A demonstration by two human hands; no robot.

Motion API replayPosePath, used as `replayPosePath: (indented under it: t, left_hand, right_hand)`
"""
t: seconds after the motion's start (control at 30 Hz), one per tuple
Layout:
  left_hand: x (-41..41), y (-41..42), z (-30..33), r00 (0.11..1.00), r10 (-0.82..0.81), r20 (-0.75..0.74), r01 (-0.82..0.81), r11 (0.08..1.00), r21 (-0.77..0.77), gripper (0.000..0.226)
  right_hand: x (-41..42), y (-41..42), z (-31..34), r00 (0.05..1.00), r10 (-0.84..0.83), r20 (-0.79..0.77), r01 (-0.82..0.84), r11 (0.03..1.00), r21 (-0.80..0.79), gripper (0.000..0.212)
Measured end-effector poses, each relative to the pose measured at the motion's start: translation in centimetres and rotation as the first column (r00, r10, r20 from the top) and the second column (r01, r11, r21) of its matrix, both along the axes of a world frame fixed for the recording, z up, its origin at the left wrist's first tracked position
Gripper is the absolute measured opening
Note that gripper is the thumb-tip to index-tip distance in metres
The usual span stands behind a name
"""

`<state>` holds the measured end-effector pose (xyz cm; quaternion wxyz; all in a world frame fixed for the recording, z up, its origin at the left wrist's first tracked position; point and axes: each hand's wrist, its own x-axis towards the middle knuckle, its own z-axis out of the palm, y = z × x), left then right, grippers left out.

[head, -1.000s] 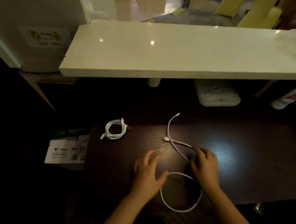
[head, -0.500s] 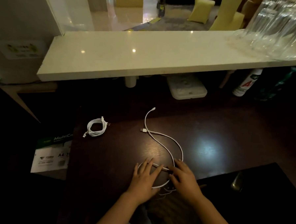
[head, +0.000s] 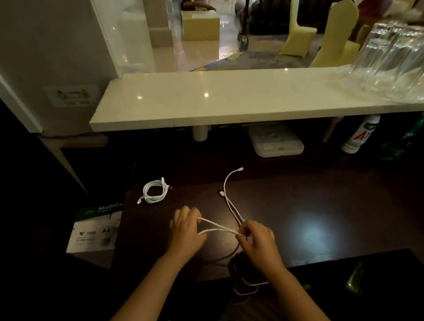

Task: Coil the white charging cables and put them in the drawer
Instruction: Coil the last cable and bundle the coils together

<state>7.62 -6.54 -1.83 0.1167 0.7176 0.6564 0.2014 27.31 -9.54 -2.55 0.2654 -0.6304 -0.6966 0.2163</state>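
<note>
Stretching left to right above the dark desk (head: 306, 204), a loop of white charging cable (head: 217, 228) is pinched by the right hand (head: 257, 239) and hooked round the left hand (head: 186, 229), beyond which a coiled cable (head: 155, 193) is seen

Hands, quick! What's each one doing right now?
Left hand: fingers hooked through a loop of the white cable.
Right hand: pinching the same cable where the strands meet.
</note>
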Motion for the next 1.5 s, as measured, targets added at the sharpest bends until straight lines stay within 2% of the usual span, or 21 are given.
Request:
replayPosePath:
  t: [0.13, 0.23, 0.3, 0.37, 0.43, 0.5, 0.6, 0.67, 0.73, 0.77, 0.83, 0.93, 1.03, 1.07, 1.1, 1.17, 1.23, 1.33, 1.4, 1.47, 1.5]
  left_hand:
    - [-2.3, 0.7, 3.6, 0.995, 0.041, -0.089, -0.023, 0.981, 0.192, 0.055]
    - [-4.4, 0.9, 5.6, 0.983, 0.104, -0.153, -0.062, 0.964, 0.257, 0.06]
    - [-5.6, 1.0, 6.7, 0.97, 0.069, -0.235, -0.026, 0.983, 0.184, 0.073]
    - [-6.3, 0.9, 7.7, 0.96, -0.019, -0.28, 0.018, 1.0, -0.006, 0.103]
    - [-5.9, 0.9, 9.1, 0.978, -0.101, -0.184, 0.065, 0.979, -0.193, 0.116]
    - [-4.9, 0.7, 11.1, 0.987, -0.161, 0.011, 0.158, 0.946, -0.282, 0.119]
    - [-3.6, 0.6, 12.8, 0.952, -0.166, 0.256, 0.209, 0.966, -0.151, 0.099]
    - [-3.2, 0.4, 13.8, 0.875, -0.162, 0.457, 0.209, 0.976, -0.054, 0.065]
    - [-2.9, 0.2, 14.7, 0.802, -0.173, 0.571, 0.232, 0.972, -0.032, 0.022]
    - [-3.0, 0.2, 14.9, 0.78, -0.164, 0.604, 0.226, 0.974, -0.028, 0.017]
    - [-3.5, 0.5, 14.9, 0.682, -0.123, 0.721, 0.199, 0.98, -0.022, 0.028]
    - [-4.4, 0.9, 15.5, 0.329, 0.007, 0.944, 0.188, 0.98, -0.072, 0.032]
    - [-4.9, 1.0, 17.0, -0.049, 0.049, 0.998, 0.272, 0.962, -0.034, 0.031]
    - [-5.2, 1.0, 17.4, -0.133, 0.047, 0.99, 0.282, 0.959, -0.008, 0.03]
    - [-5.5, 1.1, 17.7, -0.173, 0.033, 0.984, 0.28, 0.96, 0.017, 0.031]
    - [-6.2, 1.1, 17.9, -0.143, 0.003, 0.99, 0.262, 0.965, 0.035, 0.03]
    - [-6.7, 0.9, 18.1, -0.014, -0.007, 1.0, 0.243, 0.97, 0.01, 0.025]
    - [-7.6, 0.5, 18.2, 0.36, -0.02, 0.933, 0.257, 0.963, -0.078, 0.017]
    - [-8.5, 0.2, 18.1, 0.607, -0.037, 0.794, 0.312, 0.93, -0.195, 0.022]
    - [-9.3, 0.1, 17.8, 0.785, -0.047, 0.617, 0.308, 0.895, -0.324, 0.024]
    - [-9.5, 0.1, 17.6, 0.831, -0.043, 0.555, 0.285, 0.89, -0.357, 0.022]
  right_hand:
    - [-0.1, 2.7, 2.2, 0.994, 0.084, 0.07, -0.088, 0.994, 0.071, 0.008]
    - [-0.4, 4.6, 3.7, 0.998, 0.055, -0.014, -0.053, 0.994, 0.1, 0.009]
    - [-0.8, 5.4, 5.0, 0.993, 0.03, -0.118, -0.018, 0.994, 0.104, 0.011]
    - [-1.4, 6.1, 6.7, 0.976, 0.027, -0.218, 0.005, 0.989, 0.145, 0.014]
    - [-2.3, 6.6, 8.8, 0.957, 0.092, -0.274, -0.033, 0.977, 0.211, 0.016]
    - [-3.1, 7.0, 10.6, 0.939, 0.194, -0.282, -0.12, 0.958, 0.261, 0.012]
    - [-4.0, 6.9, 12.7, 0.912, 0.3, -0.281, -0.233, 0.94, 0.248, 0.002]
    - [-4.3, 6.8, 13.8, 0.886, 0.338, -0.317, -0.273, 0.933, 0.233, 0.001]
    - [-4.2, 6.9, 14.5, 0.86, 0.353, -0.369, -0.282, 0.93, 0.235, 0.006]
    - [-4.1, 7.0, 14.7, 0.85, 0.355, -0.389, -0.282, 0.931, 0.233, 0.009]
    - [-3.8, 7.0, 14.9, 0.842, 0.346, -0.413, -0.287, 0.937, 0.2, 0.015]
    - [-3.3, 6.7, 14.3, 0.796, 0.299, -0.526, -0.285, 0.952, 0.11, 0.022]
    - [-2.8, 6.0, 13.1, 0.77, 0.222, -0.598, -0.237, 0.97, 0.055, 0.02]
    - [-2.7, 5.8, 12.8, 0.766, 0.2, -0.611, -0.225, 0.974, 0.036, 0.018]
    - [-2.6, 5.7, 12.6, 0.757, 0.172, -0.63, -0.213, 0.977, 0.011, 0.017]
    - [-2.5, 5.8, 12.5, 0.741, 0.113, -0.662, -0.172, 0.985, -0.025, 0.021]
    - [-2.4, 6.4, 12.6, 0.774, 0.032, -0.633, -0.057, 0.998, -0.019, 0.027]
    - [-1.2, 7.5, 12.8, 0.755, -0.119, -0.645, 0.159, 0.987, 0.003, 0.028]
    - [-0.1, 8.2, 13.0, 0.713, -0.183, -0.677, 0.231, 0.973, -0.02, 0.029]
    - [0.9, 8.6, 13.2, 0.687, -0.227, -0.69, 0.281, 0.959, -0.036, 0.029]
    - [1.2, 8.8, 13.2, 0.669, -0.253, -0.699, 0.314, 0.949, -0.044, 0.029]
